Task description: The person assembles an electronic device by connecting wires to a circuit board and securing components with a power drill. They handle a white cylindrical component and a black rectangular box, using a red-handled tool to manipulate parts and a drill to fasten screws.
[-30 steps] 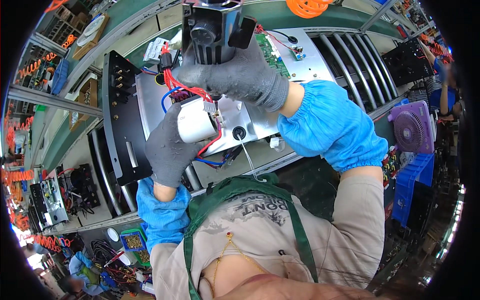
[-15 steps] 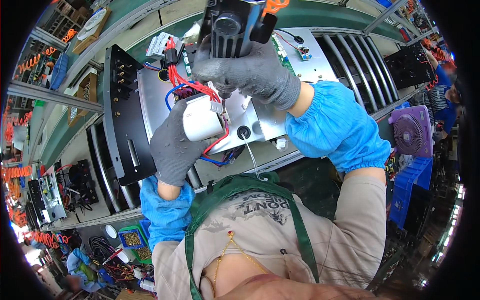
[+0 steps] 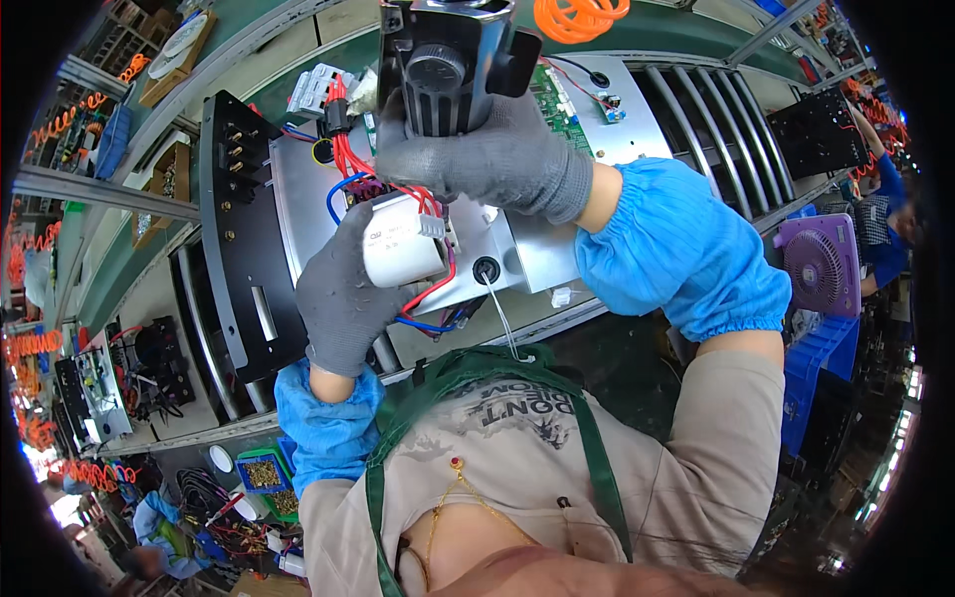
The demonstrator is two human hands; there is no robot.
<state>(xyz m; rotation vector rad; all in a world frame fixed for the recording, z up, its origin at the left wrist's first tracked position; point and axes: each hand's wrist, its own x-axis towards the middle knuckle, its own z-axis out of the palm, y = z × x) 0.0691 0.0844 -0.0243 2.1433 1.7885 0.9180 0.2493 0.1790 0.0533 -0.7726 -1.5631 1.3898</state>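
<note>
My left hand [image 3: 343, 298], in a grey glove, is wrapped around a white cylindrical capacitor [image 3: 396, 247] above a silver metal chassis [image 3: 545, 257]. Red wires [image 3: 406, 187] with a white connector [image 3: 432, 227] run beside the capacitor's near-right end. In my right hand [image 3: 492, 154], also gloved, is a black and silver power screwdriver [image 3: 438, 85], gripped around its body just beyond the capacitor. The hand hides the driver's tip. A black panel [image 3: 239, 244] stands upright at the chassis's left end. A white cord passes through a black grommet [image 3: 485, 269] on the chassis.
A roller conveyor [image 3: 711, 139] runs beneath the chassis. A green circuit board [image 3: 559, 114] sits at its far right. An orange coiled hose [image 3: 579, 15] hangs at the top. To the right stands a purple fan [image 3: 818, 264]; small screw bins [image 3: 263, 475] lie at lower left.
The screwdriver and my right hand have shifted slightly left, and the driver's tip has gone out of sight. The capacitor has turned a little in my left hand, showing its printed side.
</note>
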